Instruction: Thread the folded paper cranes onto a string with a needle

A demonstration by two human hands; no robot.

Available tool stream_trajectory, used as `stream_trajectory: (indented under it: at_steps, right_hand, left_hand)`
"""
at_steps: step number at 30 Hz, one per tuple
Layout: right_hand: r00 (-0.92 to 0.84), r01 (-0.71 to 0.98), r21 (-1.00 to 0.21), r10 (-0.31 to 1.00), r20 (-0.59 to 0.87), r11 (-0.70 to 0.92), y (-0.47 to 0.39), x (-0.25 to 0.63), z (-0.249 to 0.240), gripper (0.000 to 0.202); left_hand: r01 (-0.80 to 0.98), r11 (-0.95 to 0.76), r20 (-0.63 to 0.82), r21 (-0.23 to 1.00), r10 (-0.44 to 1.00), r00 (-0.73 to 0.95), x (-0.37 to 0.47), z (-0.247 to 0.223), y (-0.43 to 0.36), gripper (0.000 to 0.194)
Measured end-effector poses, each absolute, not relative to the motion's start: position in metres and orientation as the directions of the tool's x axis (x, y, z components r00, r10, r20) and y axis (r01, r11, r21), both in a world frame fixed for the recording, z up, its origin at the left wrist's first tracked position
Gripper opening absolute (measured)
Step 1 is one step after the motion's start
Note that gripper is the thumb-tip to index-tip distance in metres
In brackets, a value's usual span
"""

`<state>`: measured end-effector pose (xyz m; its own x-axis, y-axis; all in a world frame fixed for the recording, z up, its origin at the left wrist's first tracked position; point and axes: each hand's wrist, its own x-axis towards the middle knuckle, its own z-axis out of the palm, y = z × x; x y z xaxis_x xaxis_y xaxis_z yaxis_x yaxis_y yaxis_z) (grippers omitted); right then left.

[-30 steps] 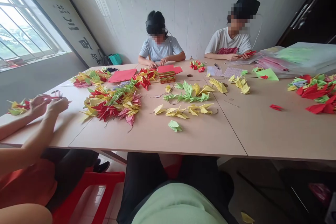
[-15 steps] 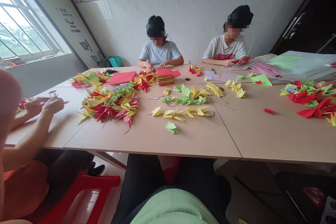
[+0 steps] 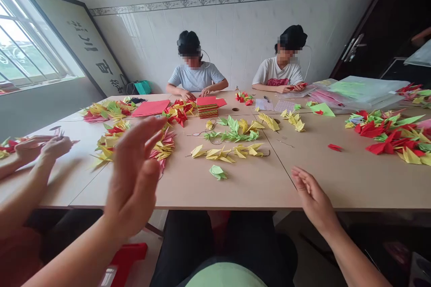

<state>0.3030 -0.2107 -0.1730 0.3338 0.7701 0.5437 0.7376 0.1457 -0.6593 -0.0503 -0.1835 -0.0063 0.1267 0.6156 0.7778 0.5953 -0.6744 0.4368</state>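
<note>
My left hand (image 3: pixel 136 172) is raised above the front of the table, fingers stretched out and holding nothing. It partly covers a heap of red, yellow and pink folded paper pieces (image 3: pixel 164 145). At the table's front edge, my right hand (image 3: pixel 314 197) is empty with its fingers loosely extended. Between the hands lies a light green folded paper piece (image 3: pixel 218 172). Behind it are a threaded row of yellow folded paper pieces (image 3: pixel 218 153) and a green strand (image 3: pixel 232 135). Neither hand touches any of these.
A stack of coloured paper squares (image 3: pixel 207 110) and red sheets (image 3: pixel 151 108) are farther back. More folded pieces (image 3: pixel 387 132) are heaped at right, near plastic bags (image 3: pixel 367 92). Two people sit opposite; a co-worker's hands (image 3: pixel 50 145) work at left.
Both my hands have come into view, the left in front of the heap, the right at the table edge. My view has tilted up slightly and shifted right.
</note>
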Motion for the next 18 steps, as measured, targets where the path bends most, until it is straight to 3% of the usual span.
stream_trajectory:
  at_steps: [2,9,18]
  right_hand:
    - [0.322,0.789,-0.608,0.784,0.531,0.088,-0.204,0.302,-0.191,0.041]
    - [0.293,0.918,-0.395,0.720,0.629,-0.028,-0.198,0.292,-0.208,0.045]
    - [0.197,0.969,-0.247,0.654,0.730,-0.017,-0.196,0.293,-0.215,0.040]
  left_hand:
    - [0.602,-0.688,0.739,0.405,0.634,0.228,-0.054,-0.033,-0.161,0.049]
    - [0.701,-0.603,0.644,0.381,0.717,0.267,-0.079,-0.118,-0.099,0.045]
    - [0.746,-0.497,0.568,0.443,0.799,0.195,-0.092,-0.147,-0.068,0.046]
